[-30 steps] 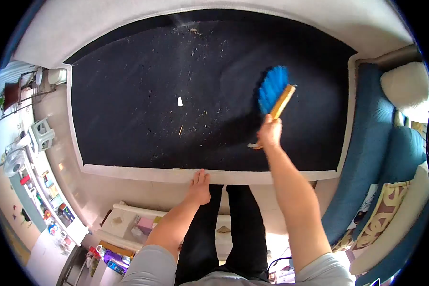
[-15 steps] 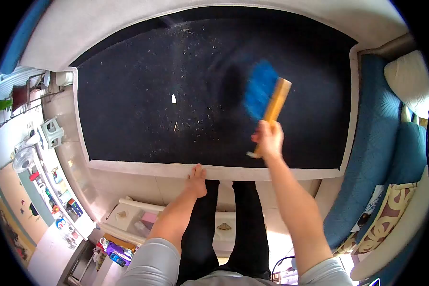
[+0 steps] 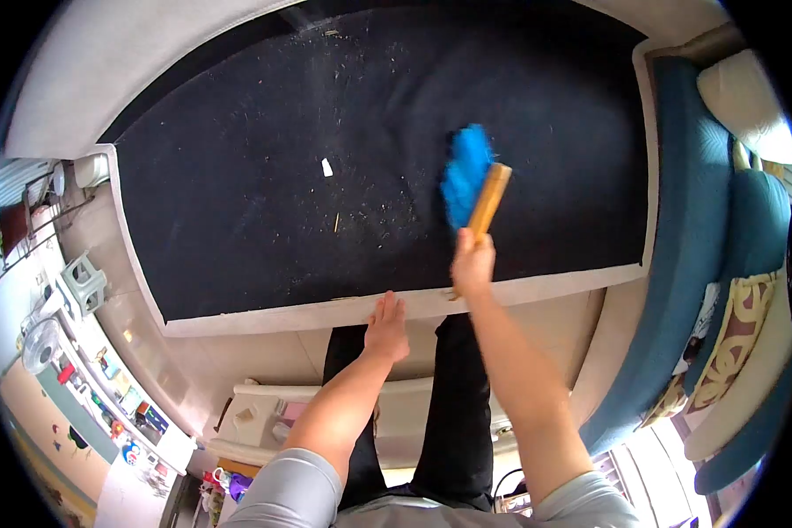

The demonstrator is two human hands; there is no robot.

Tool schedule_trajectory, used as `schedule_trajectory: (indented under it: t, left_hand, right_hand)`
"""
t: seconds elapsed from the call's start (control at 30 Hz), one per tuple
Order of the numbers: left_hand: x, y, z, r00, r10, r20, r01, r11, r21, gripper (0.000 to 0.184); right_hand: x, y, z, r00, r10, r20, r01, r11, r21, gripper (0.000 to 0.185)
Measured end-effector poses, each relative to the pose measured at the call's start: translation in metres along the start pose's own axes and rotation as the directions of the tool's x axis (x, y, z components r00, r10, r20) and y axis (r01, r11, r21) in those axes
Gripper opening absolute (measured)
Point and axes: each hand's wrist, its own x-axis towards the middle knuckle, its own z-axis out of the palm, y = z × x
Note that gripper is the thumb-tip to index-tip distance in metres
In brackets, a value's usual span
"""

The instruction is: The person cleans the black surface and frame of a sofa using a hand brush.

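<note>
My right hand (image 3: pixel 473 262) is wrapped around the wooden handle of a brush with blue bristles (image 3: pixel 466 172). Its bristles lie over the right half of a wide black fabric surface (image 3: pixel 238 202) and look smeared by motion. My left hand (image 3: pixel 387 330) lies on the pale border (image 3: pixel 546 286) at the near edge, fingers stretched out and holding nothing. Left of the brush, a small white scrap (image 3: pixel 327 167) and a thin yellowish sliver (image 3: pixel 336 223) lie on the black fabric among scattered pale crumbs.
Pale padded edging (image 3: pixel 176 53) curves around the far side. A blue sofa (image 3: pixel 678 264) with cushions runs along the right. At left stand a plastic stool (image 3: pixel 84 280), a fan (image 3: pixel 42 345) and a cluttered white shelf. Behind my legs is a low pale furniture piece (image 3: pixel 326 396).
The brush in my right hand has moved left, closer to the crumbs. My left hand has slid a little to the right along the border. The whole view has tilted slightly.
</note>
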Motion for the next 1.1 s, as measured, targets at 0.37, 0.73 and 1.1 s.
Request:
schedule_trajectory:
  t: [0.37, 0.73, 1.1]
  left_hand:
    - [0.007, 0.004, -0.001, 0.996, -0.054, 0.066, 0.051, 0.997, 0.053, 0.082]
    - [0.010, 0.007, -0.001, 0.995, -0.066, 0.069, 0.056, 0.989, 0.137, 0.080]
    - [0.004, -0.001, 0.007, 1.000, -0.017, 0.004, 0.016, 0.997, 0.069, 0.091]
  right_hand:
    - [-0.077, -0.068, -0.008, 0.970, 0.011, 0.245, -0.079, 0.960, 0.270, 0.020]
    - [-0.062, 0.004, 0.011, 0.995, 0.041, 0.089, -0.030, 0.992, -0.123, 0.033]
    - [-0.030, 0.022, -0.099, 0.998, -0.052, 0.045, 0.053, 0.998, -0.017, 0.035]
